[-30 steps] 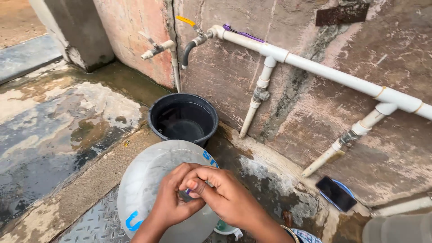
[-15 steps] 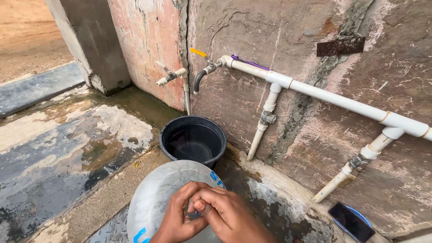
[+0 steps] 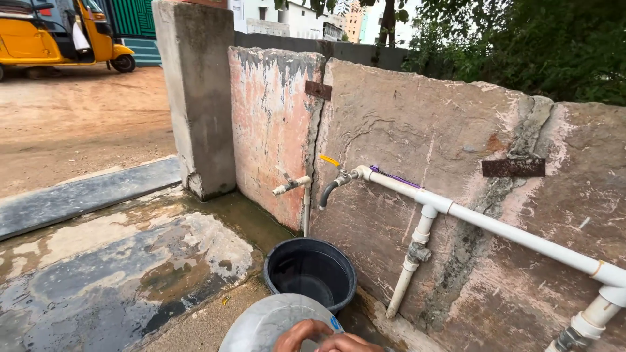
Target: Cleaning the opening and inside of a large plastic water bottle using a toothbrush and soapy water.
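Observation:
A large pale, translucent water jug (image 3: pixel 261 326) lies at the bottom edge, with a blue mark (image 3: pixel 336 324) on its shoulder. My left hand (image 3: pixel 297 336) and my right hand (image 3: pixel 352 343) are pressed together at its top, fingers curled; only their upper parts show, and the cap beneath them is hidden. Just beyond the jug stands a black bucket (image 3: pixel 312 272), under a dark tap spout (image 3: pixel 329 190) with a yellow handle.
A white pipe (image 3: pixel 495 225) runs along the worn stone wall (image 3: pixel 424 130) to the right, with branches going down. A second small tap (image 3: pixel 291 187) is on the left. A concrete pillar (image 3: pixel 195 98), wet slabs (image 3: pixel 111 261), a dirt road and a yellow vehicle (image 3: pixel 59 36) lie further left.
The view has tilted upward, so my hands and the jug have slid to the bottom edge. The hands stay clasped at the jug's top. The road and vehicle have come into view.

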